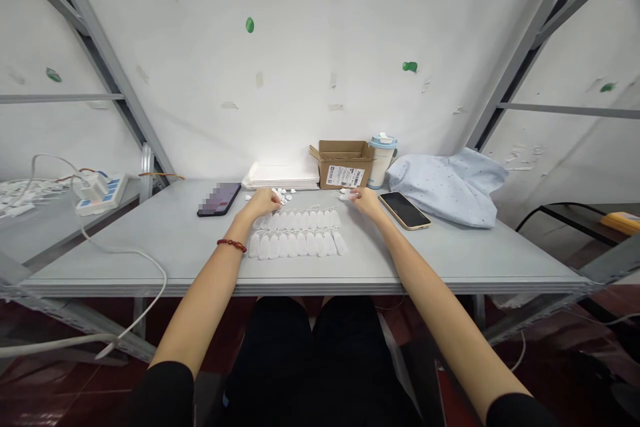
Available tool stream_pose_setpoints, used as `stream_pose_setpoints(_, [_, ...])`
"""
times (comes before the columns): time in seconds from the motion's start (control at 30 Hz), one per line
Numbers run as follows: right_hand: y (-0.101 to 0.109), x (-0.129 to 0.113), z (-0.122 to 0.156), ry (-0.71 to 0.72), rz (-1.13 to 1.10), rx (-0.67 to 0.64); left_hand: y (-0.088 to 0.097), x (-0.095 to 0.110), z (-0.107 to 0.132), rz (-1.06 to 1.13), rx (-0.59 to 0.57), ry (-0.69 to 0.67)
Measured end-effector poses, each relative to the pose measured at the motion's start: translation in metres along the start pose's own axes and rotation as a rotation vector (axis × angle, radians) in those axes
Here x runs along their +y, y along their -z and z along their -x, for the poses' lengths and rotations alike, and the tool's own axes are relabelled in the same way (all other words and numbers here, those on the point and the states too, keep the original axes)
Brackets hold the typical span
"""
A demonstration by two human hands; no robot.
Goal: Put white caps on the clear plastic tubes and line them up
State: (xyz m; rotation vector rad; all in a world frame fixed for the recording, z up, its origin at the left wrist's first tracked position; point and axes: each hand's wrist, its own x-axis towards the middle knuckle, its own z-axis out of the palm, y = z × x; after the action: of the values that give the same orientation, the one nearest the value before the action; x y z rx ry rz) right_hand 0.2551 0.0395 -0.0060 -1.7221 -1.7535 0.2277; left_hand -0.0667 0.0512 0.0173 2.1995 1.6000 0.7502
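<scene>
A grey tabletop [375, 260] with a straight metal front edge stands against a white wall [295, 67] marked with tape scraps and green patches. Grey metal posts [113, 70] rise at both sides, and dark red tiles [55, 373] show below. Two rows of white tabs [291, 245] lie in the middle of the tabletop. The left hand [264, 201] is just behind their left end, its fingers bent close together beside small white bits [289, 197]; the right hand [366, 202] is beyond their right end, fingers narrow at another white piece [345, 194]. Whether either grips anything I cannot tell. Along the back stand a tray [283, 177], an open box [345, 177] and a cup [381, 167], with a blue cloth [447, 183] to the right. A phone [220, 199] lies left, another phone [405, 210] right. A power strip [103, 195] sits on a neighbouring surface at left.
</scene>
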Motion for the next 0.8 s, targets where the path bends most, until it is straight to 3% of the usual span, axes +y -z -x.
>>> stream_pose_setpoints(0.3, [0.004,0.000,0.005,0.002,0.121,-0.007,0.000,0.001,0.000,-0.061,-0.020,0.013])
stream_pose_setpoints(0.5, [0.013,-0.021,0.014,0.092,0.137,0.025,-0.001,0.003,0.001,-0.069,0.004,0.014])
stream_pose_setpoints(0.67, [0.020,-0.044,0.026,0.209,-0.126,-0.291,-0.002,0.012,0.002,0.038,0.095,0.012])
stream_pose_setpoints(0.8, [0.019,-0.049,0.032,0.232,-0.135,-0.387,-0.001,0.020,0.005,0.277,0.130,0.066])
